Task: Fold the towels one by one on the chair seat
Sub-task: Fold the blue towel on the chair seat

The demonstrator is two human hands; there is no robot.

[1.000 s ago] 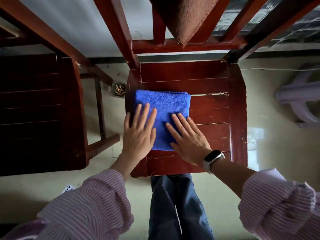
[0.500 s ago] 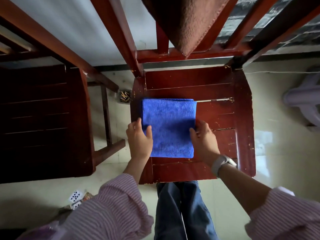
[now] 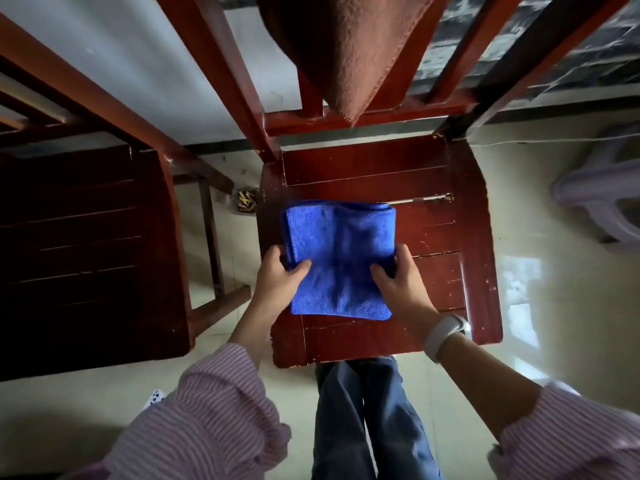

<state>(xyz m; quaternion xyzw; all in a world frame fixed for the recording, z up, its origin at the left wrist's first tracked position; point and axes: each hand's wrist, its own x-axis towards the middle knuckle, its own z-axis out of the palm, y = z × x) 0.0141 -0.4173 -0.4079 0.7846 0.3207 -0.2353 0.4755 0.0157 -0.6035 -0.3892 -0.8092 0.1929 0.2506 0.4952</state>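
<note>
Both hands, left (image 3: 278,280) and right (image 3: 398,280), are gripping the towel (image 3: 341,258) at nine and three o'clock, best lifting it level.

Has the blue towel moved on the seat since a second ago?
Yes. The blue towel sat flat left of the seat's slat gap; now both hands grip its sides, lifting its near end toward the seat's front edge.
</note>
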